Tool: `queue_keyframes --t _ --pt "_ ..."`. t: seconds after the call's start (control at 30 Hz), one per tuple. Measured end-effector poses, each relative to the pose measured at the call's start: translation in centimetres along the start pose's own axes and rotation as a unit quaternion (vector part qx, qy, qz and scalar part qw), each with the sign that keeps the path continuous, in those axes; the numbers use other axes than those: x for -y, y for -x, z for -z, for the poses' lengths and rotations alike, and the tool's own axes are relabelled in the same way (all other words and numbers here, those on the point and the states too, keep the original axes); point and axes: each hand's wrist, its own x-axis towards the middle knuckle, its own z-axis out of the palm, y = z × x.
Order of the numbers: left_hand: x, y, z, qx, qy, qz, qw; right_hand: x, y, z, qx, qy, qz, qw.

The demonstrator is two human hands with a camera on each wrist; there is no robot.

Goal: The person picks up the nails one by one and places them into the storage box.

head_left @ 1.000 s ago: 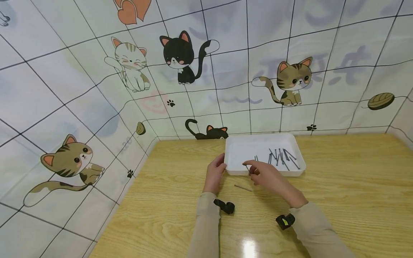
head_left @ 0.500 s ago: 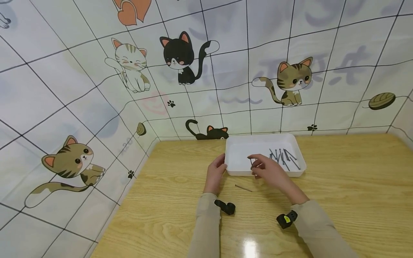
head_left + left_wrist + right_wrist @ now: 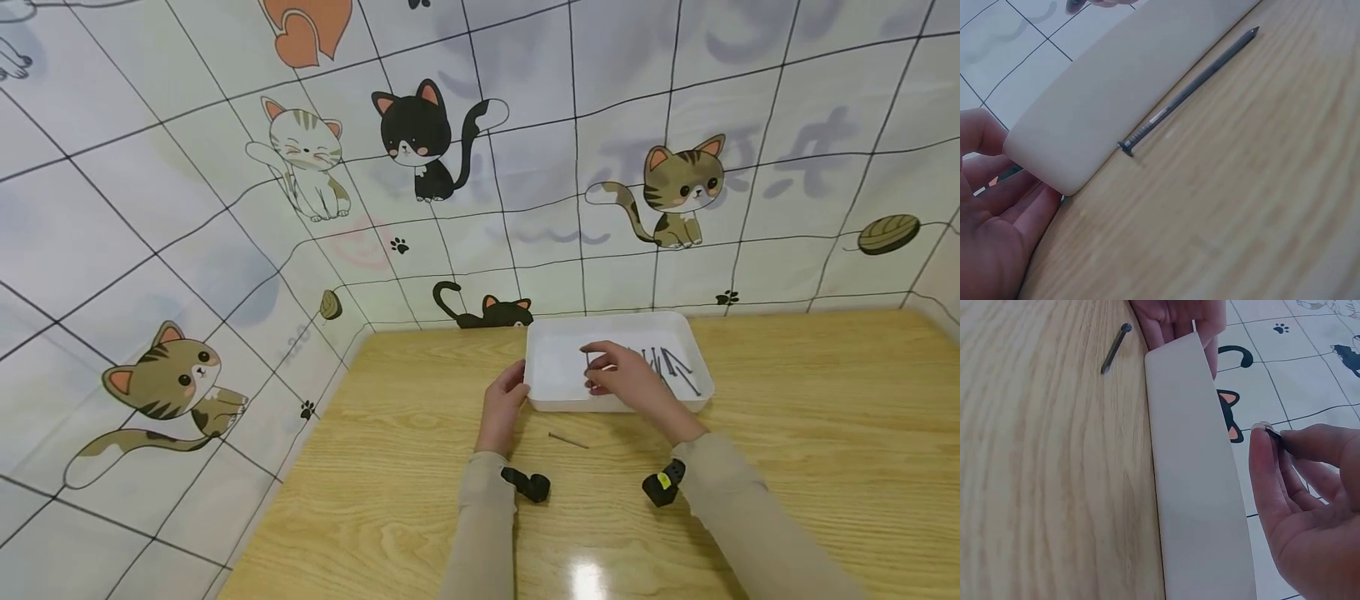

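Observation:
My left hand grips the left end of a white plastic tray, and its fingers wrap the corner in the left wrist view. My right hand is over the tray's front half, pinching a dark nail between thumb and fingertips. The held nail stands close to upright in the head view; the right wrist view shows just a short bit of it at the fingertips. Several dark nails lie in the tray's right side, partly covered by the right hand. A single nail lies on the table along the tray's front wall.
The wooden table carries the tray near its back edge. Behind and to the left rises a wall covering with cat drawings and grid lines. A black wrist camera sits on the left wrist, another on the right.
The right hand has moved away from me, from the tray's front edge to over its inside, and the nail it holds has turned more upright. The left hand keeps its place.

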Motion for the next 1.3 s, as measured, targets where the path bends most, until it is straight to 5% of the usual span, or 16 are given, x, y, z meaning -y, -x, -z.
queue_keyframes --t 0.33,0.63,0.97,1.3 --pt "0.1 0.1 0.2 -0.002 -0.011 -0.002 0.9999 0.1 -2.5 0.7 0.011 0.004 -0.034 0.9994" --pt "0.2 0.1 0.2 -0.004 -0.014 0.002 0.9999 -0.5 -4.0 0.4 0.003 0.066 -0.079 0.9947" --pt "0.2 0.3 -0.1 -0.006 -0.014 0.000 0.9999 -1.9 -4.7 0.0 -0.022 0.200 -0.099 0.9744" --pt "0.1 -0.1 0.0 -0.002 -0.017 -0.007 0.9998 -1.7 -4.5 -1.0 -0.049 0.256 -0.078 0.9623"
